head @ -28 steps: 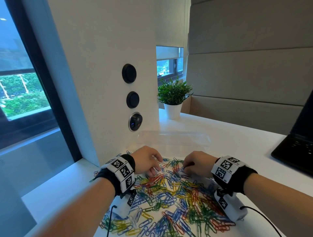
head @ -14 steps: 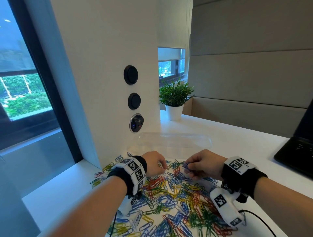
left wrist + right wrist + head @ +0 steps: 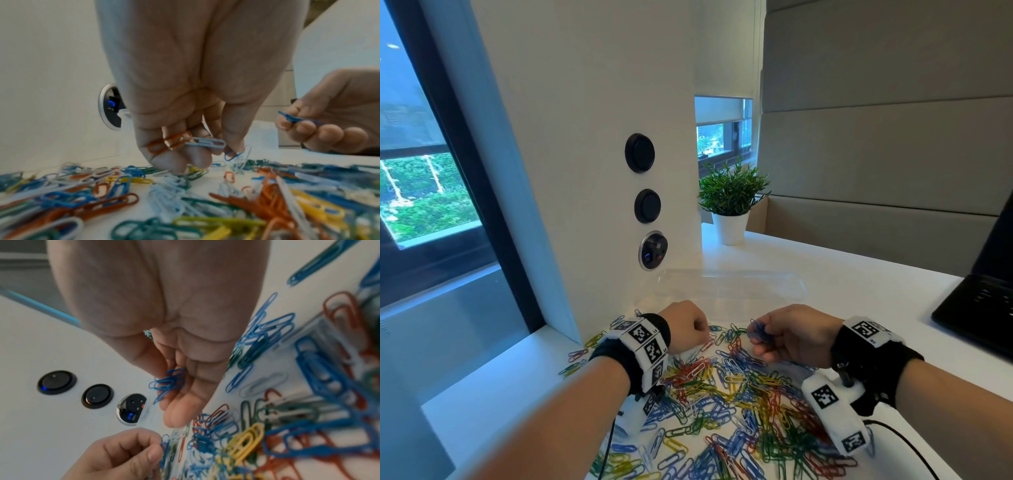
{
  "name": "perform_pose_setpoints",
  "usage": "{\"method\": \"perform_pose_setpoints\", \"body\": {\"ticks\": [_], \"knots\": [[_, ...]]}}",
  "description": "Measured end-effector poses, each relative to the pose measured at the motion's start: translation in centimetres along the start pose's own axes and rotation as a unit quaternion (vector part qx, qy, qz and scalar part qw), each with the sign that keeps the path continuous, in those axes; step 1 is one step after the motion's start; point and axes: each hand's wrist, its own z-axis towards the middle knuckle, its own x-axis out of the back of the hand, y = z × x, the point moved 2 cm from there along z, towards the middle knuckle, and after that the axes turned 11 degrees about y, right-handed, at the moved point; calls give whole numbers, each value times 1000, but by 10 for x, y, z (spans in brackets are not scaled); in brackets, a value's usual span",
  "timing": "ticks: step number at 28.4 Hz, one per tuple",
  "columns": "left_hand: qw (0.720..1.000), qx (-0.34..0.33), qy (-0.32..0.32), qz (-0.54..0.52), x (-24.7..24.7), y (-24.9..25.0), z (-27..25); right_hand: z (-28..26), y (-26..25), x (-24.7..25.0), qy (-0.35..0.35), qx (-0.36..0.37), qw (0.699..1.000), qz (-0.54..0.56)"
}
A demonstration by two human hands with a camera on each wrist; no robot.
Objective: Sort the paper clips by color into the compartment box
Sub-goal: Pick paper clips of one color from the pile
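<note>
A white desk top [image 3: 859,274] carries a wide scatter of plastic-coated paper clips in blue, red, green, yellow and white [image 3: 722,404], lying flat and pointing every way, spread from the near edge up to just short of a clear, shallow plastic compartment box [image 3: 729,286] whose long side runs left to right across the desk beyond both hands. A black laptop [image 3: 976,308] sits well to the right, and a small green plant in a white pot [image 3: 731,205] stands farther back beside a white wall panel with round black switches [image 3: 639,152]. The right hand [image 3: 794,337] hovers above the far edge of the scatter, its thumb and curled fingers pinching a small bunch of blue clips [image 3: 168,382] that juts out past the fingertips toward the left hand, long axes roughly level in the left wrist view. The left hand [image 3: 685,325] is lower, fingers curled down close over the pile, holding orange-red clips [image 3: 168,142] and a pale blue clip [image 3: 205,142] lying crosswise under its fingertips.
</note>
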Motion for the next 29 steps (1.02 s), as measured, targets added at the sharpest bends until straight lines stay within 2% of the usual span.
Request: {"method": "perform_pose_setpoints", "body": {"ticks": [4,10,14,19,23,29], "knots": [[997,20,7,-79,7,-3,-3,-6,-4,-4,-2,-44,999,27],[995,22,36,-94,16,-6,-8,-8,-6,-7,29,-42,998,-21],[986,31,55,-152,20,-8,-11,-11,-9,-4,34,-32,999,-22],[967,57,47,-244,20,-7,-14,-11,-8,-5,36,-43,998,-36],[953,71,59,-287,23,-9,-15,-9,-7,-3,75,1,989,-125],[953,59,80,-285,25,-9,-19,-5,-7,-5,103,72,959,-253]]}}
